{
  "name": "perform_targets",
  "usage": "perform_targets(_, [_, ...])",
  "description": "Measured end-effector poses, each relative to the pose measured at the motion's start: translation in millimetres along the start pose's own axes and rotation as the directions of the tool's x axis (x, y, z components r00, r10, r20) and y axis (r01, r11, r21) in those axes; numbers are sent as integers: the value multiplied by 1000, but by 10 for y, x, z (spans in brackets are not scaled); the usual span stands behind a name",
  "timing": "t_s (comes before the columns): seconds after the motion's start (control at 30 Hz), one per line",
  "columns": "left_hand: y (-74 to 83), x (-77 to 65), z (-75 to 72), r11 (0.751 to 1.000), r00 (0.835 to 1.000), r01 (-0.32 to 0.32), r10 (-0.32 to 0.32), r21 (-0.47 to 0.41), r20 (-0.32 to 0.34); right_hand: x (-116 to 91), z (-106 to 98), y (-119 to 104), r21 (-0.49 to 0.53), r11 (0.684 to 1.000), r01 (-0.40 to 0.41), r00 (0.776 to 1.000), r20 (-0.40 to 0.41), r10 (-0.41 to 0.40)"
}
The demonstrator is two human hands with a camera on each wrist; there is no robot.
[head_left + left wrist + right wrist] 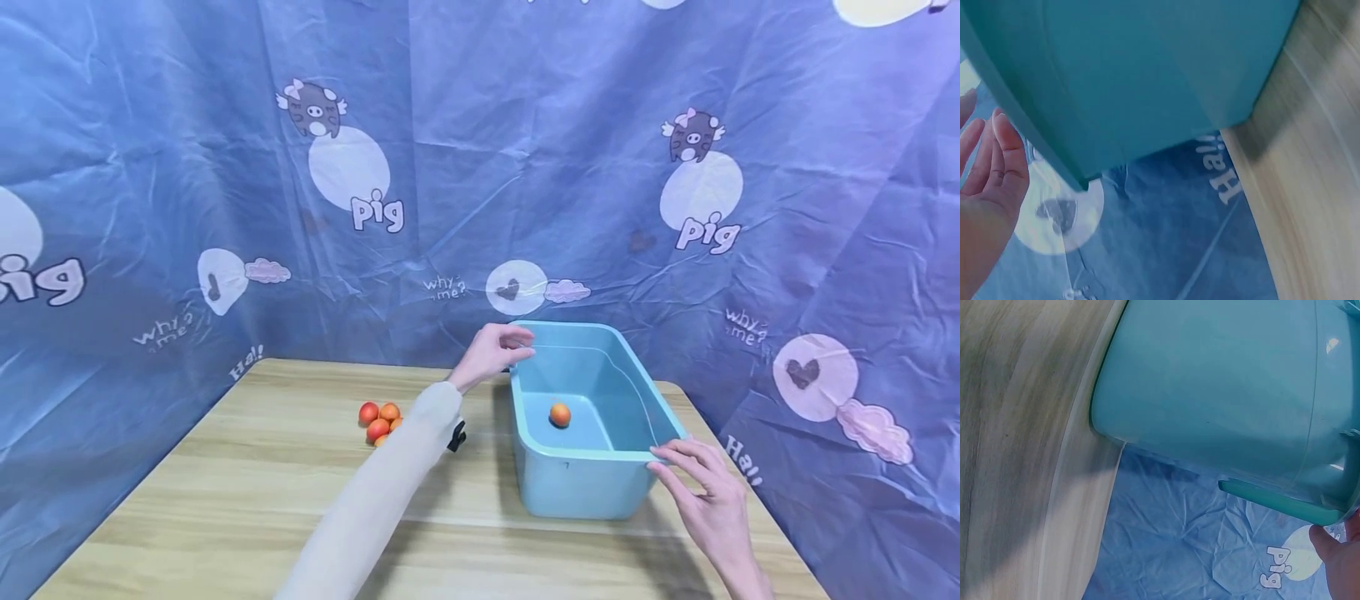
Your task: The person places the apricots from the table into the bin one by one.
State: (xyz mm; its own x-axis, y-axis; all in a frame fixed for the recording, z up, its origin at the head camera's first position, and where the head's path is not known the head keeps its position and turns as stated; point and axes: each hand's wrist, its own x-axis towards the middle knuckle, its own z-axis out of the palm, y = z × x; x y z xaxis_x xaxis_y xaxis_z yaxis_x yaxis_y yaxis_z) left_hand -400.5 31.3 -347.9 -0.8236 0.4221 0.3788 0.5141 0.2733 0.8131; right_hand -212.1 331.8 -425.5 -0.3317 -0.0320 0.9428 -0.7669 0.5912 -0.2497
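Observation:
A light blue plastic bin (592, 487) stands upright on the wooden table. Inside it, on the bottom, lies one small round orange fruit (560, 415). My right hand (708, 492) pinches the rim at the near right corner, fingers over the top and thumb below; the right wrist view shows that thumb (1325, 544) right at the rim. At the far left corner is my left hand (495, 354), its fingers loosely bent and fingertips close to the rim. In the left wrist view, the left hand (991, 169) shows beside the bin's edge, holding nothing.
Several small red-orange fruits (377, 431) lie in a cluster on the table (247, 475), left of the bin and partly hidden by my left sleeve (390, 492). A blue cloth (465, 167) with pig prints hangs behind the table and along its sides.

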Motion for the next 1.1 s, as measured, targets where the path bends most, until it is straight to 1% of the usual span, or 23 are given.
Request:
perform_targets(0.2, [-105,-139,-174,1000,999,-7,7,-12,-42,30,-9,-21,-2,1000,9,1000,-5,-9])
perform_targets(0.4, [-232,-245,-330,1000,999,-8,8,-9,-32,46,-19,-51,8,1000,7,1000,-8,-7])
perform_targets(0.57, [-340,-400,-447,999,999,28,-29,-35,-33,42,-12,-59,11,1000,1,1000,-2,-1])
perform_targets(0.73, [-436,-584,-571,996,998,59,-60,-70,-11,20,-17,-47,6,1000,-5,1000,-4,5])
perform_targets(0.83, [-509,-694,-673,990,996,82,-84,-111,-21,21,-20,-37,4,1000,-4,1000,-5,4])
perform_targets(1.0, [-655,-875,-874,980,991,98,-112,-173,-71,36,-22,-24,-2,1000,-3,1000,-10,3])
perform_targets(1.1, [-748,-986,-988,974,988,122,-138,-193,-73,20,-27,-28,-4,1000,-3,1000,-9,3])
